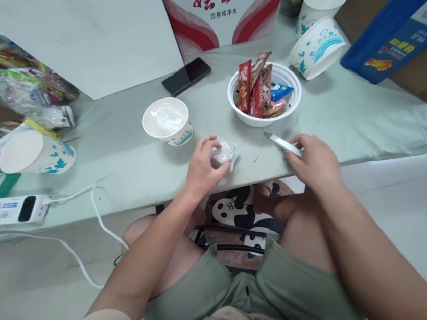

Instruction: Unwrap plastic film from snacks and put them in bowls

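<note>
Clasping a clear packet [225, 152], the left hand [202, 165] bends its fingers along the packet's far left side and sets its thumb against the near side. That packet sits inside this grip, over the cloth [120, 162] close to the table's front edge; whether it rests on the cloth or is slightly raised, I cannot tell.

To the right of that grip, well apart from it, the right hand [316, 159] pinches a knife [285, 144] by its white handle between thumb and fingers. The blade points away to the left, its tip lying between the two hands and just short of the bowl [256, 120]. A thin dark sliver [255, 159] lies on the cloth between the packet and the right hand.

Beyond the knife grip, slightly to its left, the bowl holds red bars [244, 86] and a blue packet [282, 92]. Farther beyond the right hand are a tilted cup [318, 48] and, behind it, another cup [324, 3].

Just beside the left hand's grip, on its far left, a paper cup [180, 137] stands with clear plastic [165, 116] inside. Past that cup lies a phone [187, 76]. Well left of the left hand are a toppled cup [40, 153] and a white charger [15, 210] with a cable [74, 195] plugged in.
</note>
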`<state>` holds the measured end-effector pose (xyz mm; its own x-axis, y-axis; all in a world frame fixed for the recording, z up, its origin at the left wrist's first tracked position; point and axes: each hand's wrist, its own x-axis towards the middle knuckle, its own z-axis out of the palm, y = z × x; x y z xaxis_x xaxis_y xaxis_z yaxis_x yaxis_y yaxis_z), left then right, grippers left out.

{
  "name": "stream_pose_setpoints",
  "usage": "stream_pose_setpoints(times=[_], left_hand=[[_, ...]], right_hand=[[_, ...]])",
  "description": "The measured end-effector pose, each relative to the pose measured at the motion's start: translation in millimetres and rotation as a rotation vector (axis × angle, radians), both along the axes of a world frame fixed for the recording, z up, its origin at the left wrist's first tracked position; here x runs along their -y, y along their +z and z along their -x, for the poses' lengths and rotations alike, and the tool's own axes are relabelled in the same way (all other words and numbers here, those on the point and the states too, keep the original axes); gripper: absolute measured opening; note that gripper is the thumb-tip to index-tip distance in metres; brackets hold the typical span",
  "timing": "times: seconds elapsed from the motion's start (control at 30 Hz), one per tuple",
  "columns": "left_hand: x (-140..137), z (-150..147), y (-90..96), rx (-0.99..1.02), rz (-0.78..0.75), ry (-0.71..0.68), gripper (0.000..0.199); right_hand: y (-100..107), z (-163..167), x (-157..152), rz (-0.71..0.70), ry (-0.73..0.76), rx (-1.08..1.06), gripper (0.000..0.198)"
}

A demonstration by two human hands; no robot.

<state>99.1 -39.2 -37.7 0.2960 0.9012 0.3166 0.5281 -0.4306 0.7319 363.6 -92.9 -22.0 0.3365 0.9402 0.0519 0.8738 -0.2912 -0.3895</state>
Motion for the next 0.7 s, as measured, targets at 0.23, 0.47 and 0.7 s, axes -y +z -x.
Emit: stream_pose_setpoints(times=[0.23,0.47,0.7], left_hand=[[-4,-1,10.9,0.714,0.530,0.217,0.011],[2,2,26.4,1.114,0.963,0.144,0.015],[-2,9,24.4,1.073,0.898,0.251,0.016]], right_hand=[[3,28,-1,-0.268,0.260,-0.182,0.031],[0,81,1,-0.162,0.629,-0.396,0.054],[1,75,-1,-0.168,0.576,-0.483,0.015]])
